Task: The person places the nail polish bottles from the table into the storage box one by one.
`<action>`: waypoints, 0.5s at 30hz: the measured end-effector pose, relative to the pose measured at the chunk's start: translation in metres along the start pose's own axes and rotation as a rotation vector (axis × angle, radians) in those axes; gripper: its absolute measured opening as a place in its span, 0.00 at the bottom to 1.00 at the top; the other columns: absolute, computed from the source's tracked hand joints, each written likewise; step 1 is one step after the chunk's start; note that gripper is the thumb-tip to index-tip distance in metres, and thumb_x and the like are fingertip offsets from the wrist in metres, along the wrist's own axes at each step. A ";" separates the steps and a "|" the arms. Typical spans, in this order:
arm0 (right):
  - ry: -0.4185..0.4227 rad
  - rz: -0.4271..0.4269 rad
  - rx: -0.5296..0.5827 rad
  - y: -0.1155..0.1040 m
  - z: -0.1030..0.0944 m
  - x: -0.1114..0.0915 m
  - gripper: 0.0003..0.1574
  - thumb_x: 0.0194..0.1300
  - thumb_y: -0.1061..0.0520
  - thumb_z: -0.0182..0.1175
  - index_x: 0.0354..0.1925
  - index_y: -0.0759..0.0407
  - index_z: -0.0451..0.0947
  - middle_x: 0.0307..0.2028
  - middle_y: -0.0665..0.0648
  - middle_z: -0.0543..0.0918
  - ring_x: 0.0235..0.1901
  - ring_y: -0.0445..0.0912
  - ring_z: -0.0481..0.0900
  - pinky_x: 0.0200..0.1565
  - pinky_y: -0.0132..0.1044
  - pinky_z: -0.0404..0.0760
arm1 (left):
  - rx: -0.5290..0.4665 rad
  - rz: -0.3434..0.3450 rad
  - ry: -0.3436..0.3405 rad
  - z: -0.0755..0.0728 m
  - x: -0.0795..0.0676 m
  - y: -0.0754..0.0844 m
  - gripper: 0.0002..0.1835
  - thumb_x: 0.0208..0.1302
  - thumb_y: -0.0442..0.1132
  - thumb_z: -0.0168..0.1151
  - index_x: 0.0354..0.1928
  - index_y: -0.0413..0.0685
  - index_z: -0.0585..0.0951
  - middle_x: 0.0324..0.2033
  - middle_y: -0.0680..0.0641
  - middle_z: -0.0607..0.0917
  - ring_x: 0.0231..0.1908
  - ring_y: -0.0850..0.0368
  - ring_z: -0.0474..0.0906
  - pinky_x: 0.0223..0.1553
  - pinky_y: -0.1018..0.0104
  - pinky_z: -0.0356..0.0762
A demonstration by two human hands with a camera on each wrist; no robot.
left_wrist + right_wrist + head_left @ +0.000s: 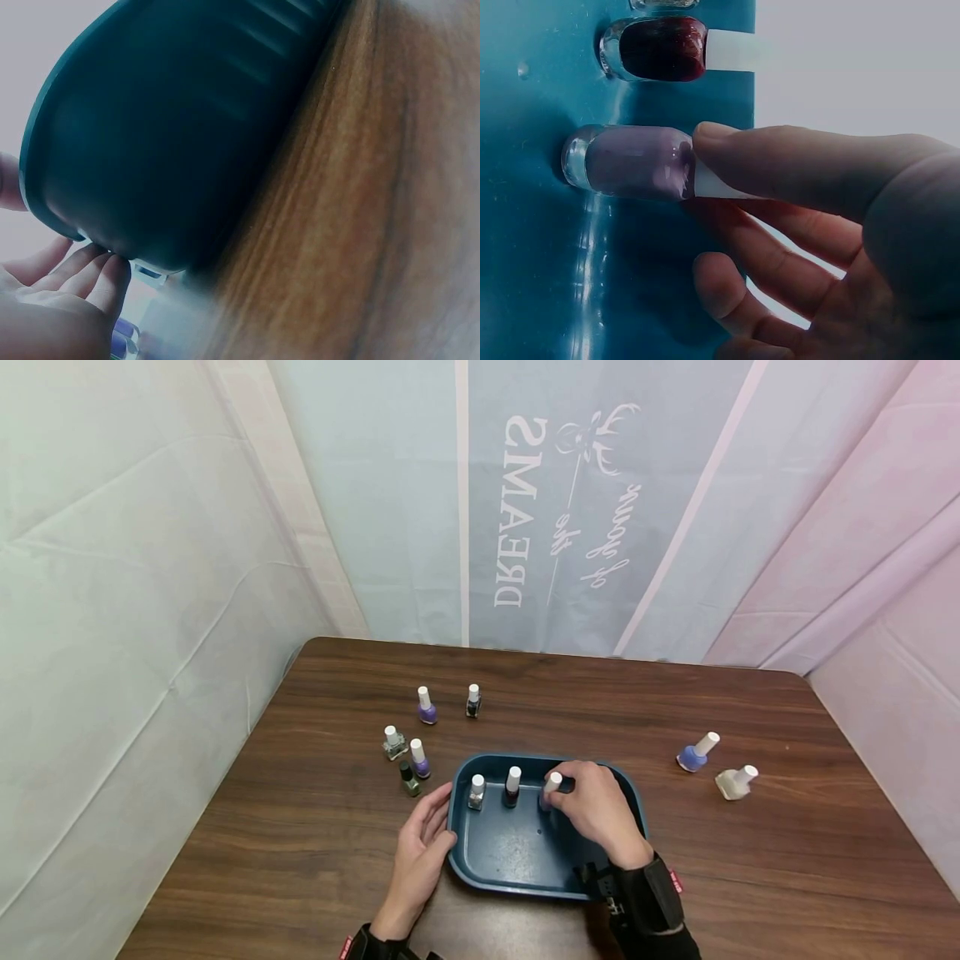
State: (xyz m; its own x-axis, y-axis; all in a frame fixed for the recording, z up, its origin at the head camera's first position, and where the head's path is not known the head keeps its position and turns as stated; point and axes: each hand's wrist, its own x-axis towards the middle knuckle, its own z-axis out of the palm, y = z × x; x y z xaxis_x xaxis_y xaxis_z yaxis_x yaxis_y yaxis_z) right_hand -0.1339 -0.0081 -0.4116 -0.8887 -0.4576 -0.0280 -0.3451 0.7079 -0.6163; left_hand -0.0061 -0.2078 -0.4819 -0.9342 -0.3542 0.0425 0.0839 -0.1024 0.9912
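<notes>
My right hand (597,803) pinches the white cap of a mauve nail polish bottle (634,161) between thumb and fingers. The bottle stands upright in a dark blue tray (517,877), near its back wall. To its left in the tray are a dark red nail polish bottle (664,49) and a clear glittery one (476,793), both upright with white caps. At the tray's left side, my left hand (420,856) touches the rim and outer wall with fairly straight fingers (109,281).
Left of the tray stand two purple bottles (427,713) (421,767), a clear one (394,744) and a dark green one (409,781). A black bottle (473,703) is behind. At right are a blue bottle (692,758) and a cream one (732,784). Curtains border the wooden table (787,860).
</notes>
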 end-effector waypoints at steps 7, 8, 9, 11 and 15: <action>0.013 -0.008 -0.003 -0.001 0.002 0.001 0.04 0.55 0.61 0.67 0.32 0.53 0.85 0.31 0.50 0.85 0.27 0.43 0.73 0.32 0.35 0.69 | 0.001 -0.010 0.002 0.000 0.000 0.000 0.34 0.52 0.19 0.47 0.66 0.36 0.67 0.67 0.36 0.68 0.68 0.44 0.64 0.61 0.80 0.65; 0.011 -0.005 -0.003 -0.001 0.003 0.001 0.04 0.55 0.61 0.67 0.32 0.53 0.85 0.31 0.50 0.85 0.27 0.43 0.73 0.32 0.35 0.69 | 0.002 -0.010 0.002 0.000 0.000 0.000 0.34 0.52 0.19 0.47 0.66 0.36 0.67 0.67 0.36 0.68 0.68 0.44 0.64 0.61 0.80 0.65; 0.008 -0.002 -0.002 -0.001 0.003 0.002 0.04 0.55 0.61 0.67 0.32 0.53 0.85 0.31 0.50 0.85 0.27 0.43 0.73 0.31 0.35 0.69 | 0.003 -0.011 0.003 0.000 0.000 0.000 0.34 0.52 0.19 0.47 0.66 0.36 0.67 0.67 0.36 0.68 0.68 0.44 0.64 0.61 0.79 0.65; -0.001 0.009 0.004 -0.002 0.003 0.002 0.05 0.56 0.61 0.67 0.33 0.53 0.85 0.31 0.50 0.85 0.27 0.43 0.73 0.31 0.35 0.69 | 0.004 -0.010 0.004 0.000 0.000 0.000 0.34 0.52 0.19 0.47 0.66 0.36 0.67 0.67 0.36 0.68 0.68 0.44 0.64 0.61 0.79 0.65; -0.012 0.019 0.006 -0.003 0.003 0.003 0.05 0.56 0.61 0.67 0.33 0.54 0.85 0.30 0.50 0.84 0.27 0.43 0.73 0.30 0.34 0.69 | 0.007 -0.012 0.002 0.000 0.000 0.000 0.34 0.52 0.19 0.47 0.66 0.36 0.67 0.67 0.36 0.68 0.68 0.44 0.64 0.61 0.79 0.65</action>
State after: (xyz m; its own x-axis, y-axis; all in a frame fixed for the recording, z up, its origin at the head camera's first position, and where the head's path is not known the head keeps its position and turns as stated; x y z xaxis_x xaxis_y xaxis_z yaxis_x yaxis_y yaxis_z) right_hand -0.1344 -0.0130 -0.4124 -0.8916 -0.4502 -0.0490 -0.3260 0.7132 -0.6205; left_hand -0.0063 -0.2083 -0.4818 -0.9344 -0.3548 0.0308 0.0709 -0.1004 0.9924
